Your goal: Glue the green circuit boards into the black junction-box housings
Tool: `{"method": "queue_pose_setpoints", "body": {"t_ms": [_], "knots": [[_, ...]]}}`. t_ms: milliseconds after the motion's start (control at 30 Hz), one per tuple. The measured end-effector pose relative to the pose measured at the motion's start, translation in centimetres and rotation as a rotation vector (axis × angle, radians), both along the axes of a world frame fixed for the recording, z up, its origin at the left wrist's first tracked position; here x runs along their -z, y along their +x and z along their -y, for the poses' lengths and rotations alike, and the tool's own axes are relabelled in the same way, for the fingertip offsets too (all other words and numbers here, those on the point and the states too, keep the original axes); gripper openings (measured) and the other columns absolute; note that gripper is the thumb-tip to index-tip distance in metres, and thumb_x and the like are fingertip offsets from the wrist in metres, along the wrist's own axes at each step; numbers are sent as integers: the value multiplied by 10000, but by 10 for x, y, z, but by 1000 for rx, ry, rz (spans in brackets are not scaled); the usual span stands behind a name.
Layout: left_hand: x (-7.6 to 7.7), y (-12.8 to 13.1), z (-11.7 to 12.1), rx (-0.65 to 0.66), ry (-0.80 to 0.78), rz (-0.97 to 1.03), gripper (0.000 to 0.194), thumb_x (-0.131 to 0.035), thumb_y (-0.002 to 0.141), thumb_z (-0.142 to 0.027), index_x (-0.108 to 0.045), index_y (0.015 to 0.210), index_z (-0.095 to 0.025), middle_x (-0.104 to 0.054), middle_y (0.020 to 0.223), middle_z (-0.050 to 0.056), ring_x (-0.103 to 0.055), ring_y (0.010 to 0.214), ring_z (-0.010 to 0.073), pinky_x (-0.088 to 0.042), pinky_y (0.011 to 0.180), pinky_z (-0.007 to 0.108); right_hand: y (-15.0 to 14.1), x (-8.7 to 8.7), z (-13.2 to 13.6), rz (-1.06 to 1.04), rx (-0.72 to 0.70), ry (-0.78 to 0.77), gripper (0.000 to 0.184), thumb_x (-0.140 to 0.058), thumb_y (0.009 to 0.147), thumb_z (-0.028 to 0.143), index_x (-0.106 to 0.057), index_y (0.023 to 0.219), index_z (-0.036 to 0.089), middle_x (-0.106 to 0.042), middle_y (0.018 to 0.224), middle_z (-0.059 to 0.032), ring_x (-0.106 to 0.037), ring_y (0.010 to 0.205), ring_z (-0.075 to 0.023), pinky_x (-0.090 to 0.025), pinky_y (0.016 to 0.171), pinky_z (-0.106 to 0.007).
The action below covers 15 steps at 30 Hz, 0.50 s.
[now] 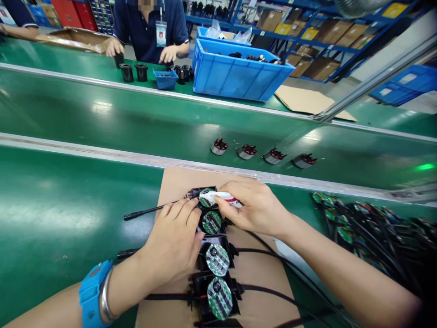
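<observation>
My right hand (pixel 252 205) is closed round a white squeeze tube (pixel 227 197) with red marking. The tube's narrow nozzle points left and touches or hovers just over the farthest round green circuit board (pixel 206 197). My left hand (pixel 177 228) lies against the left side of the far black housings (pixel 201 190), its fingers curled over and gripping them; the thumb is beside the second circuit board (pixel 211 222). Nearer to me in the same row, two more boards (pixel 217 259) sit on black housings, with black cables (pixel 262 253) running out both sides.
A cardboard sheet (pixel 262 278) lies under the row. Wired circuit boards (pixel 368 228) are heaped at right. Several motor stators (pixel 247 151) stand on the green conveyor (pixel 136 116) beyond the metal rail. Across it are a large blue bin (pixel 239 73) and a co-worker (pixel 146 32) handling black cups (pixel 127 73).
</observation>
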<state>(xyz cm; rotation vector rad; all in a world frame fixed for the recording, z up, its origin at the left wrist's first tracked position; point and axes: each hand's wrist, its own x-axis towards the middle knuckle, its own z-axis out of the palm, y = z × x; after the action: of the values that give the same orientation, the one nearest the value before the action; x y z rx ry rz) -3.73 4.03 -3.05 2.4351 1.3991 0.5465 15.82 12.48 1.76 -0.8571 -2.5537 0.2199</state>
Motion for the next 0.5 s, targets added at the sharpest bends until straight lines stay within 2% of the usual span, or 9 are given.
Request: {"method": "queue_pose_setpoints", "body": {"t_ms": [500], "knots": [[-2,0,-1,8,-29,-16,368,-440,915,-260,-516,1236,-96,-485,1371,163,-430,1231,325,-359,984,503,11,-5,8,68,0,-2,155,-476,877,200,-530,732,203,-569,595,6,-488,517,-114,-358,512,-249]]}}
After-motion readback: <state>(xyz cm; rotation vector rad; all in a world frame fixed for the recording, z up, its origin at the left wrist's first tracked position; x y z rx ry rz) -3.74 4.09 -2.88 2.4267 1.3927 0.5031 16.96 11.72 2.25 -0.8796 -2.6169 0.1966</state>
